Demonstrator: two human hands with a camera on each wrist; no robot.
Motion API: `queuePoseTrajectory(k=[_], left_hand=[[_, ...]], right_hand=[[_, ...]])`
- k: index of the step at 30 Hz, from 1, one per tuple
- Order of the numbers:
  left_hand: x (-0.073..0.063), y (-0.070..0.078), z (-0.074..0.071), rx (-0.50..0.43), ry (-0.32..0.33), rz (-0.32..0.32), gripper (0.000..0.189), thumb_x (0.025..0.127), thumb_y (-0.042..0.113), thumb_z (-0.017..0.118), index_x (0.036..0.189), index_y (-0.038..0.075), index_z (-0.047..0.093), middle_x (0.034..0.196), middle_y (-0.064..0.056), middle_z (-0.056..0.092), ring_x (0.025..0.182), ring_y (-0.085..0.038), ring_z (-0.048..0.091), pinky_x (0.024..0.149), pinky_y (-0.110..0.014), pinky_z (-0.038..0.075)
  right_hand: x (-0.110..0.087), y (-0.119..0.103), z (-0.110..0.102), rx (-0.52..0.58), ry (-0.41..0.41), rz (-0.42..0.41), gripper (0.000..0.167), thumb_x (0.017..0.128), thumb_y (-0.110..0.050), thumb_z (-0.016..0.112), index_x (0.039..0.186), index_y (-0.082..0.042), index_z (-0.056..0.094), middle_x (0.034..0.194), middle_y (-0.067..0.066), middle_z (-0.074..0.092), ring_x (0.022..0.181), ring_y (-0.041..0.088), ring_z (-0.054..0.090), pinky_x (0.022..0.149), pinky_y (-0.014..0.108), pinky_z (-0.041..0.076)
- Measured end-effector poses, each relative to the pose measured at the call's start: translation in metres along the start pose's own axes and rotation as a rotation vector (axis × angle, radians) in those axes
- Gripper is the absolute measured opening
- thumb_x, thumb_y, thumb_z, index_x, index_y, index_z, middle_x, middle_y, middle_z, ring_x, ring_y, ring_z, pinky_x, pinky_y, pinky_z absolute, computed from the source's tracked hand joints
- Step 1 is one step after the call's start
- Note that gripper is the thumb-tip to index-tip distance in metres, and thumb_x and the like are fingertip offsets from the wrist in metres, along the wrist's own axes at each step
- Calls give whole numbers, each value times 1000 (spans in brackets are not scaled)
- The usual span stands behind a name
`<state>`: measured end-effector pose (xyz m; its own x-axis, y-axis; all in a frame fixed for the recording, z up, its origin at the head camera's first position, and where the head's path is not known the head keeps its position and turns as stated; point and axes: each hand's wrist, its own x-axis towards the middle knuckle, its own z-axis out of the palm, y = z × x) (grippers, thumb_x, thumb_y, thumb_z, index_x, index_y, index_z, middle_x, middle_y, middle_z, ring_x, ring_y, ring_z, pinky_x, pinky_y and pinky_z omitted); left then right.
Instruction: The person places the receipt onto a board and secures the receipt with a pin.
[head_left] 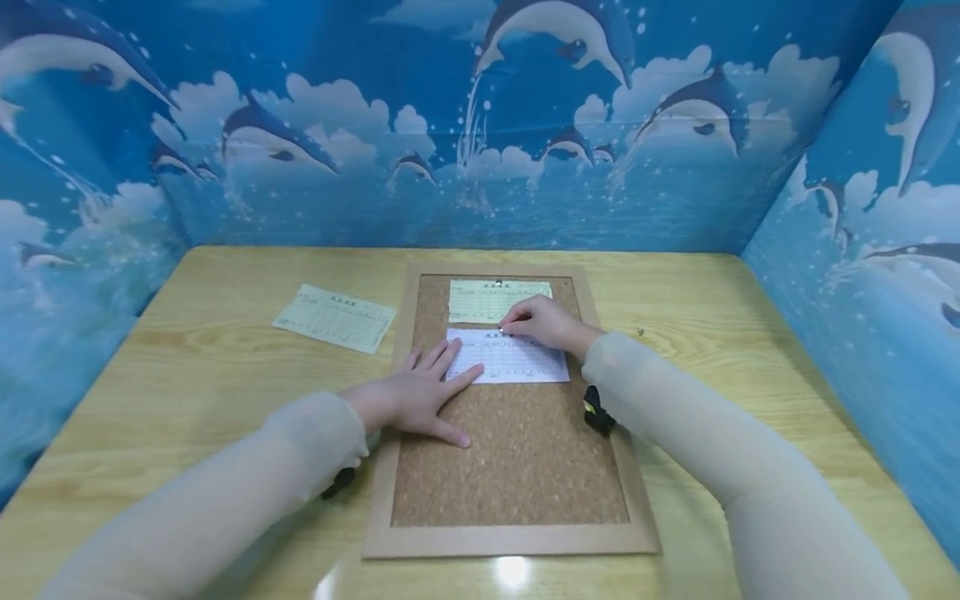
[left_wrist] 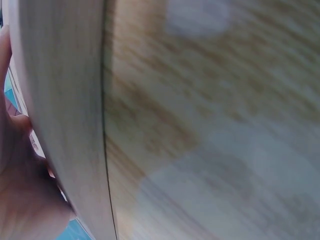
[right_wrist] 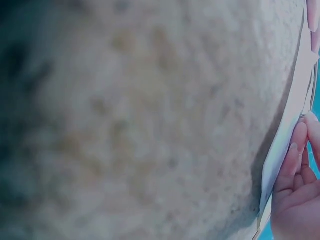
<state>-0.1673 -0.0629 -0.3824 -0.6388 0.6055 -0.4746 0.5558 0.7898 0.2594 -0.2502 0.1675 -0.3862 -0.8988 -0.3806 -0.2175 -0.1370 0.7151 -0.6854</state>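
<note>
A white printed slip lies on the framed cork board, just below a pale green slip. A small pin shows at the green slip's top edge. My left hand rests with spread fingers across the board's left side, fingertips on the white slip's left edge. At the white slip's top edge, my right hand pinches a small shiny thumbtack between thumb and forefinger. In the right wrist view the fingertips meet at the paper, and the tack is mostly hidden there.
A second green slip lies askew on the wooden table, left of the board. Tiny metallic bits sit to the board's right. A blue dolphin-print backdrop closes off the back and sides.
</note>
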Motion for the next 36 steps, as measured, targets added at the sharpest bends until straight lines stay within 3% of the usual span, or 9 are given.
queuePoseTrajectory(k=[14,36], left_hand=[[-4,-2,-1,3,23,16,103,71,80,48,150,33,2,152,-11,-22,137,-30,-20,108,-56,-3],[-1,-1,0,0,9,17,102,71,80,47,150,34,2,152,-10,-22,138,-29,-20,107,-56,-4]], right_hand=[[3,-3,0,-13,0,0,15,92,-18,61,97,-9,72,94,3,68,85,16,59,75,31,47],[-2,-2,-2,-5,-17,1,15,92,-17,60,97,-9,72,97,4,67,88,17,59,79,32,47]])
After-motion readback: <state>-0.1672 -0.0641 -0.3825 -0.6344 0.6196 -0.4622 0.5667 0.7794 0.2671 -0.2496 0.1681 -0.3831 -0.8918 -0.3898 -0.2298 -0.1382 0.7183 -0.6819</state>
